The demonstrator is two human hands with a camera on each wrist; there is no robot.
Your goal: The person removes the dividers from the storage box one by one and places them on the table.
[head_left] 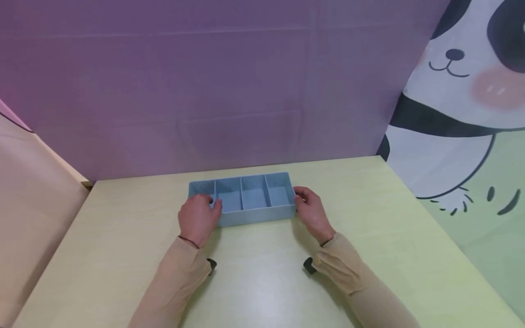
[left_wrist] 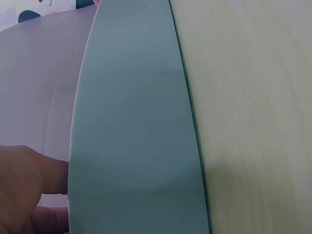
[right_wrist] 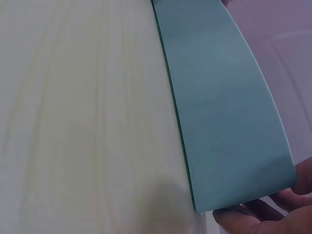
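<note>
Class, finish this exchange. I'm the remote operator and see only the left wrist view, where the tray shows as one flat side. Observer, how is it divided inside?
Observer: The head view shows the tray split into four compartments in one row.
Operator: Where is the right hand?
Observer: It grips the tray's right end, as the head and right wrist views show.
Operator: Does the left hand hide any compartment?
Observer: Yes; in the head view it partly covers the leftmost one.

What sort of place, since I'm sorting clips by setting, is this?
Probably a screened-off indoor work corner: a table, a purple sheet behind it, and a panda print beside it.
</note>
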